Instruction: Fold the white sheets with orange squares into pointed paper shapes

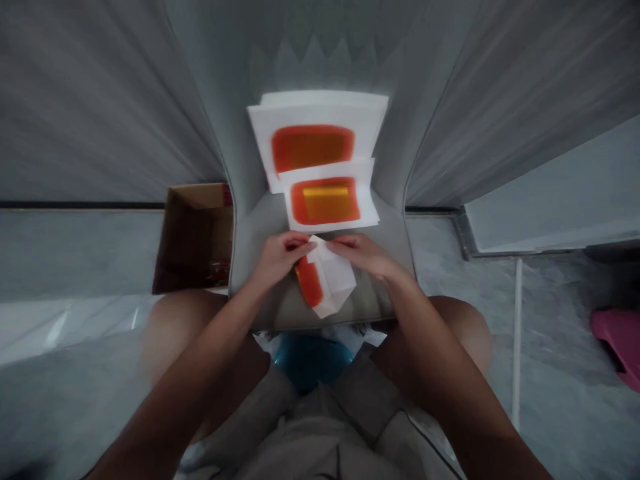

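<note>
Between my hands is a small folded white paper piece point(336, 277) with an orange-red printed side, tilted over the front of a grey chair seat point(280, 303). My left hand point(283, 257) pinches its upper left corner between thumb and fingers. At the upper right edge, my right hand point(363, 255) grips the same paper. Just beyond my fingers lie flat white sheets point(370, 207) with an orange-red patch and a yellow-gold panel. Behind them, a larger stack of similar sheets point(320, 110) leans against the chair's backrest.
An open cardboard box point(193, 240) stands on the floor left of the chair. Beneath the seat's front edge, between my knees, is a blue object point(313, 360). A pink plastic item point(617, 343) sits at the far right. Grey curtains point(90, 107) hang on both sides.
</note>
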`<state>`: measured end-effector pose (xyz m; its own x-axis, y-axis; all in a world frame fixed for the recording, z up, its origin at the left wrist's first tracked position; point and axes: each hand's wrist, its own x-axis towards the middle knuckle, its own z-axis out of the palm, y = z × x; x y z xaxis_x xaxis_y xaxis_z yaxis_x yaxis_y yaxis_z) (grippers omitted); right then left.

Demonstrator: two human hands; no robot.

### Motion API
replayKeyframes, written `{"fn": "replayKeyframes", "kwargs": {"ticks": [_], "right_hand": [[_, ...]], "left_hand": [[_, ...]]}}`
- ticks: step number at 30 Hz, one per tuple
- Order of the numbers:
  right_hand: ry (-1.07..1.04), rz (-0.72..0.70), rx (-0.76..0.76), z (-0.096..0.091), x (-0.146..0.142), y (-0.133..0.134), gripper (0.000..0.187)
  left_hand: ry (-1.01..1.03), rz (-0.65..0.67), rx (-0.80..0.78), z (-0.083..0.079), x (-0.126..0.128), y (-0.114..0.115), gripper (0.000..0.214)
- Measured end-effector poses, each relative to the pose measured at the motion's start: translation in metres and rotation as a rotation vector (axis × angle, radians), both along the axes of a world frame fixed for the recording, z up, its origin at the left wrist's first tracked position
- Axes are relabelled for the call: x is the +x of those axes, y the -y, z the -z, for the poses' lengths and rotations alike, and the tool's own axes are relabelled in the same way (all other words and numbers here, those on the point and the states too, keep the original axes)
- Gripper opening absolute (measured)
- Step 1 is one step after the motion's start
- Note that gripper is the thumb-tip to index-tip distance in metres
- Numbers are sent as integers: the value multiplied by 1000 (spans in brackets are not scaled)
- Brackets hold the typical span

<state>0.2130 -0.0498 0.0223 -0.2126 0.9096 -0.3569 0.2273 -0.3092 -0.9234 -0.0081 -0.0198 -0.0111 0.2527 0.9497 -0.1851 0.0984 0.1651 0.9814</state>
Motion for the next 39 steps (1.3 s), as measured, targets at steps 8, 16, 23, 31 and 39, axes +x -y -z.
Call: {"fn": "replayKeyframes", "kwargs": {"ticks": [8,16,23,31,39], "right_hand": [[-16,163,0,2,3,1,40],[-46,232,-13,1,2,1,43],[-62,285,-27,5,0,0,43],[-1,279,15,9,0,-1,47],[2,337,11,10,2,-3,44]], "left_hand": [[-150,136,14,-4,-7,0,37],[-125,92,33,-5,-6,0,41],[-163,152,89,-1,-12,-1,38],[-168,54,129,-3,-5,1,41],[-189,119,120,-3,-5,2,39]]}}
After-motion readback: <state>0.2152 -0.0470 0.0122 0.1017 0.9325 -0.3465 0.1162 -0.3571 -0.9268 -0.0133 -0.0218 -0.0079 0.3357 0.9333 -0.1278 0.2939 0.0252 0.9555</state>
